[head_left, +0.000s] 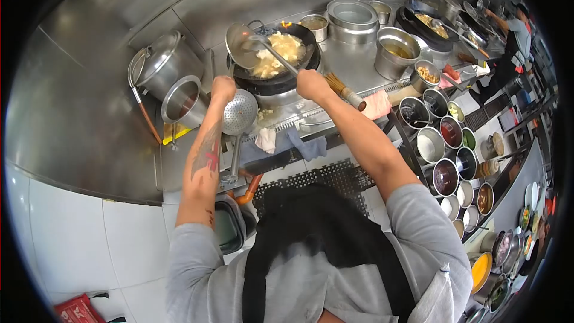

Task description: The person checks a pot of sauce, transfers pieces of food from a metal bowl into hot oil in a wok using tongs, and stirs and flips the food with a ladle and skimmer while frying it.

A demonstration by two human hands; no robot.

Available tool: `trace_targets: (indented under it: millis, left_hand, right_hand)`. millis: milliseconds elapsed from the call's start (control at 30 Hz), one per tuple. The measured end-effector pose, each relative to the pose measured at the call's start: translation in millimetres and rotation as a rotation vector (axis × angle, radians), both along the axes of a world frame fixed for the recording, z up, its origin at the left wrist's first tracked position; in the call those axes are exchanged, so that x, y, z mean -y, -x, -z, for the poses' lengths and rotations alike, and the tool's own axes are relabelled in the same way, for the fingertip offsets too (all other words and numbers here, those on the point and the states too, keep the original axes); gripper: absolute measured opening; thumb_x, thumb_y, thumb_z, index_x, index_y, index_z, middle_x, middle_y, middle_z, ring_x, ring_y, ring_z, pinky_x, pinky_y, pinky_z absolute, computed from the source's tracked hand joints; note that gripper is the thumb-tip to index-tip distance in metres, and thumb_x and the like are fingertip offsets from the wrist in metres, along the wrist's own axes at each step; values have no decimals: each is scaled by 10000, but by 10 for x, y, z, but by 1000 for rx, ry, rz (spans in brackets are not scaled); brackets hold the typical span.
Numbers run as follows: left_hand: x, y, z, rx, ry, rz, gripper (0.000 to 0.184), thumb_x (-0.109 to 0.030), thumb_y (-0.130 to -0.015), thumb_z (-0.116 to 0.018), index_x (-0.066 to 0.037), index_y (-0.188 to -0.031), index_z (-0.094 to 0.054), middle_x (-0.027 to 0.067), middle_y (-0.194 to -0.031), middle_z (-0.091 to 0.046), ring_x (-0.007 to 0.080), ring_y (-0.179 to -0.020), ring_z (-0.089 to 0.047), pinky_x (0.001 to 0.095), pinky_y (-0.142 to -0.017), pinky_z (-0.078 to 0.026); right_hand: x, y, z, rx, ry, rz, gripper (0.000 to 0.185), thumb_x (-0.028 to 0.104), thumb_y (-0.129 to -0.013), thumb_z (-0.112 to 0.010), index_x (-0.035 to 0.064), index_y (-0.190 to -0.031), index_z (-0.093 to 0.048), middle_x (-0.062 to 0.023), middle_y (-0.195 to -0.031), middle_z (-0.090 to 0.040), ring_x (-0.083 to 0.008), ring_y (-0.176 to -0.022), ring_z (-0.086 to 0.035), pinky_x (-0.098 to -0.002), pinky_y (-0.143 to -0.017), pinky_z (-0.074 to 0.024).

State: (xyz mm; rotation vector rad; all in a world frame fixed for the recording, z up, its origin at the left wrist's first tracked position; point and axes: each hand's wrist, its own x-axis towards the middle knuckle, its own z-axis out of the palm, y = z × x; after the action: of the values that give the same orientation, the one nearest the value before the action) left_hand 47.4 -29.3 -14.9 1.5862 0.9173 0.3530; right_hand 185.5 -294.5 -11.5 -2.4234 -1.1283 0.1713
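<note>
Near: a perforated skimmer [240, 112] lies on the metal tabletop [350, 60], just right of the left forearm, its handle pointing near. Beyond it, my left hand [223, 88] is closed in a fist around what I judge to be the handle of the round strainer [242, 45]; the fingers hide the contact. My right hand [313, 85] is wrapped firmly around the ladle [279, 57] by its handle.

Centre: the pale food [284, 48] lies in the wok [310, 42], both tools above it. I judge the step in hand as lifting or draining food. The next move calls for a level strainer and a controlled ladle.

Far: an orange patch at the wok's far rim may be flame or food; I cannot tell. The co-worker [517, 42], far right, is partly lost at the dark lens border.
</note>
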Motion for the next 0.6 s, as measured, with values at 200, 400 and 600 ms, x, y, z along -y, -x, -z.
trace_targets:
  millis: [200, 400, 600]
  left_hand:
    - [-454, -162, -382, -457, -1048, 44, 280, -126, -823, -586, 50, -1024, -669, 316, -1092, -626, 433, -1079, -604, 462, -933, -490]
    - [-597, -478, -558, -757, -873, 207, 240, -106, -852, -562, 52, -995, -673, 305, -1101, -631, 399, -1021, -634, 428, -848, -518]
    - [-976, -513, -113, -442, 109, 197, 138, -58, -910, -475, 37, -909, -576, 142, -786, -588, 144, -464, -472, 280, -357, -355]
  right_hand:
    - [-228, -430, -102, -62, -64, 210, 232, 109, -803, -586, -29, -953, -696, -251, -923, -688, -373, -917, -678, -426, -838, -536]
    - [-658, -813, -126, -456, -54, 363, 180, 122, -783, -600, -16, -732, -702, -193, -745, -698, -282, -743, -715, -367, -702, -550]
    - [-725, 50, 298, -721, -335, 436, 263, 68, -796, -510, -32, -577, -615, -178, -562, -624, -290, -512, -637, -395, -519, -503]
